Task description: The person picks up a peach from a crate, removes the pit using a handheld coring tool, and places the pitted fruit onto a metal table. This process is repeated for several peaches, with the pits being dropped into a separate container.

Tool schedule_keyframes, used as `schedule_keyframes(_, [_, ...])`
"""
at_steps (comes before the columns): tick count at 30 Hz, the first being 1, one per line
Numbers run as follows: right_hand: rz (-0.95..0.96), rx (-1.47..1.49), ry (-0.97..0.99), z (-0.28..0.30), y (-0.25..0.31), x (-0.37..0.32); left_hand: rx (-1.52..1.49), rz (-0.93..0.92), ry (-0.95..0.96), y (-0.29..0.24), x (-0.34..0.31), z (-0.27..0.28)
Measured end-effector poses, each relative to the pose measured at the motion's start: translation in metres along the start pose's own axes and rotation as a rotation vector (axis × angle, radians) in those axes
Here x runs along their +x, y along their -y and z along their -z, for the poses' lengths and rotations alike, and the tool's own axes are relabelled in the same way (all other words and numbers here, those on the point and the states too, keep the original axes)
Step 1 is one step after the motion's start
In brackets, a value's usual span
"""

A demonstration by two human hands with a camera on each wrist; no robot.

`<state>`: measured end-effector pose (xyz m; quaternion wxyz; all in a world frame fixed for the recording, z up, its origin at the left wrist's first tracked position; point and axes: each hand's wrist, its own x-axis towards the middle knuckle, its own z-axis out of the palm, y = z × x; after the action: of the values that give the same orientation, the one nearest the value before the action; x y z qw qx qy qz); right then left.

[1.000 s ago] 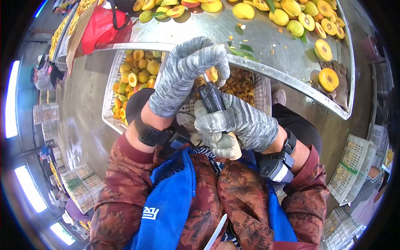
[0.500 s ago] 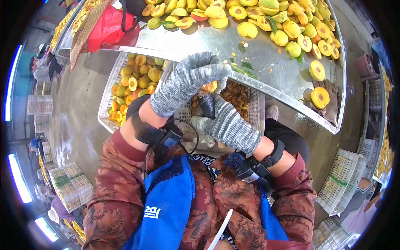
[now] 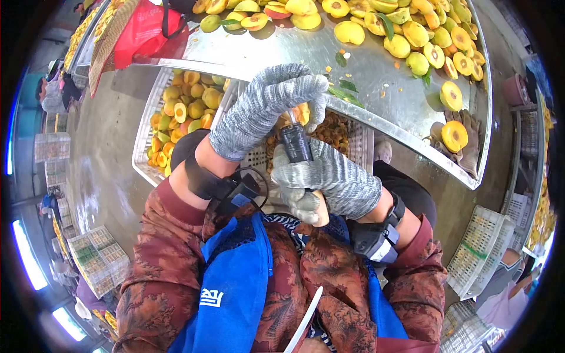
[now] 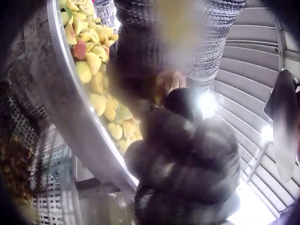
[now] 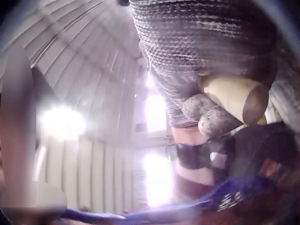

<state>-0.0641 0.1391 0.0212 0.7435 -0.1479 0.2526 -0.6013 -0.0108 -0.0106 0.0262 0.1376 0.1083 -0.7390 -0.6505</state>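
My gloved left hand (image 3: 268,109) curls round a yellow-orange peach (image 3: 303,113), most of it hidden by the fingers. Just below, my gloved right hand (image 3: 329,176) grips a hand tool (image 3: 296,143) with a black-taped handle. Its pale wooden end (image 5: 229,93) pokes out of the bottom of the fist, as the right wrist view also shows. A thin metal tip runs from the tape up to the peach, where the fruit and left fingers hide its working end. Both hands are close together in front of the metal table's edge.
Many halved peaches (image 3: 415,34) are heaped on the metal table (image 3: 282,50), with a red bag (image 3: 144,32) at left. Below the edge stand a crate of peaches (image 3: 191,109) and one with brown pieces (image 3: 334,130). Brown gloves (image 3: 468,138) lie under a peach half.
My right hand rolled over, hiding the wooden end half a second ago, and has rolled back so that it shows again. The left hand keeps its hold on the peach.
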Motion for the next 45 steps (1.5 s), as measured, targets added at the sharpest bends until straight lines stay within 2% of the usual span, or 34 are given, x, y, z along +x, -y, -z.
schedule_keyframes(1, [-0.036, 0.107, 0.069, 0.003, -0.002, -0.001, -0.055, 0.036, -0.026, -0.002, -0.001, -0.002])
schedule_keyframes(2, [-0.039, 0.110, 0.068, 0.004, -0.002, -0.001, -0.108, 0.072, -0.052, -0.007, -0.003, -0.005])
schedule_keyframes(3, [-0.027, 0.093, 0.054, 0.002, -0.001, -0.002, -0.347, 0.121, -0.006, -0.014, -0.003, -0.010])
schedule_keyframes(4, [-0.015, 0.076, 0.039, -0.001, 0.000, -0.003, -0.349, 0.126, -0.009, -0.012, -0.006, -0.013])
schedule_keyframes(6, [-0.070, 0.048, 0.013, 0.000, 0.002, -0.003, -0.599, 0.148, -0.072, -0.008, -0.010, -0.017])
schedule_keyframes(7, [-0.063, -0.082, -0.037, 0.001, 0.001, -0.002, -0.715, 0.141, -0.078, 0.003, -0.011, -0.020])
schedule_keyframes(9, [-0.041, -0.357, -0.131, 0.003, 0.004, 0.001, -0.736, 0.165, -0.098, 0.011, -0.013, -0.018])
schedule_keyframes(10, [-0.040, -0.367, -0.130, 0.001, 0.009, 0.003, -0.751, 0.190, -0.117, 0.011, -0.012, -0.016])
schedule_keyframes(12, [-0.245, -0.614, -0.148, -0.006, 0.018, 0.011, -0.694, 0.147, -0.123, 0.008, -0.012, -0.012])
schedule_keyframes(13, [-0.099, -0.806, -0.237, -0.008, 0.014, 0.014, -0.641, 0.136, -0.164, 0.006, -0.012, -0.010])
schedule_keyframes(14, [-0.096, -0.811, -0.232, -0.005, 0.004, 0.018, -0.589, 0.124, -0.204, 0.004, -0.011, -0.009])
schedule_keyframes(16, [0.226, -1.222, -0.461, 0.004, -0.015, 0.026, -0.610, 0.123, -0.180, 0.018, -0.011, -0.003])
schedule_keyframes(18, [0.217, -1.224, -0.475, 0.004, -0.011, 0.027, -0.132, 0.024, -0.488, 0.030, -0.013, -0.002])
schedule_keyframes(19, [0.207, -1.295, -0.491, 0.001, -0.008, 0.027, -0.131, 0.021, -0.497, 0.025, -0.015, 0.001])
schedule_keyframes(20, [0.199, -1.366, -0.507, 0.000, -0.006, 0.027, -0.394, 0.059, -0.412, 0.017, -0.016, 0.007])
schedule_keyframes(21, [0.320, -1.588, -0.521, 0.008, -0.011, 0.029, -0.653, 0.094, -0.318, 0.007, -0.018, 0.012])
schedule_keyframes(22, [0.326, -1.592, -0.512, 0.012, -0.013, 0.029, -0.909, 0.127, -0.216, 0.000, -0.019, 0.016])
schedule_keyframes(24, [0.352, -1.767, -0.474, 0.017, -0.014, 0.030, -0.845, 0.071, -0.308, -0.005, -0.022, 0.023])
schedule_keyframes(26, [0.226, -1.971, -0.460, 0.025, -0.016, 0.032, -0.298, -0.128, -0.618, -0.004, -0.028, 0.036])
schedule_keyframes(27, [0.108, -2.090, -0.421, 0.038, -0.020, 0.034, -0.030, -0.206, -0.533, -0.006, -0.039, 0.058])
schedule_keyframes(28, [-0.020, -2.204, -0.390, 0.047, -0.021, 0.034, 0.685, -0.317, -0.615, 0.003, -0.049, 0.083])
schedule_keyframes(29, [-0.012, -2.214, -0.413, 0.047, -0.016, 0.030, 0.155, -0.227, -0.550, -0.010, -0.059, 0.096])
schedule_keyframes(30, [0.034, -2.235, -0.419, 0.046, -0.013, 0.026, 0.066, -0.019, -0.684, -0.008, -0.069, 0.116])
schedule_keyframes(31, [0.079, -2.248, -0.423, 0.046, -0.012, 0.023, 0.136, 0.130, -0.855, -0.002, -0.077, 0.126])
schedule_keyframes(32, [0.081, -2.247, -0.436, 0.050, -0.015, 0.021, 0.137, 0.125, -0.845, 0.002, -0.076, 0.134])
schedule_keyframes(34, [-0.050, -2.288, -0.374, 0.060, -0.021, 0.022, 0.439, 0.130, -0.796, 0.004, -0.066, 0.147])
schedule_keyframes(35, [-0.094, -2.173, -0.399, 0.049, -0.017, 0.022, 0.549, 0.118, -0.753, 0.001, -0.052, 0.146])
schedule_keyframes(36, [-0.092, -2.178, -0.402, 0.045, -0.014, 0.020, 0.546, 0.113, -0.753, 0.001, -0.033, 0.144])
schedule_keyframes(38, [-0.023, -2.053, -0.415, 0.042, -0.010, 0.017, 0.796, 0.232, -0.504, 0.003, 0.015, 0.142])
schedule_keyframes(40, [-0.049, -2.004, -0.454, 0.046, -0.011, 0.020, 1.009, 0.233, -0.404, 0.036, 0.071, 0.150])
schedule_keyframes(42, [-0.062, -1.938, -0.428, 0.045, -0.010, 0.021, 1.259, 0.227, -0.287, 0.030, 0.106, 0.135])
schedule_keyframes(43, [-0.029, -1.905, -0.449, 0.041, -0.007, 0.019, 1.267, 0.253, -0.183, 0.033, 0.123, 0.136])
schedule_keyframes(44, [-0.027, -1.901, -0.472, 0.038, -0.003, 0.019, 1.316, 0.369, -0.140, 0.037, 0.135, 0.133])
schedule_keyframes(45, [-0.024, -1.873, -0.463, 0.037, 0.000, 0.018, 1.365, 0.351, -0.151, 0.042, 0.144, 0.132])
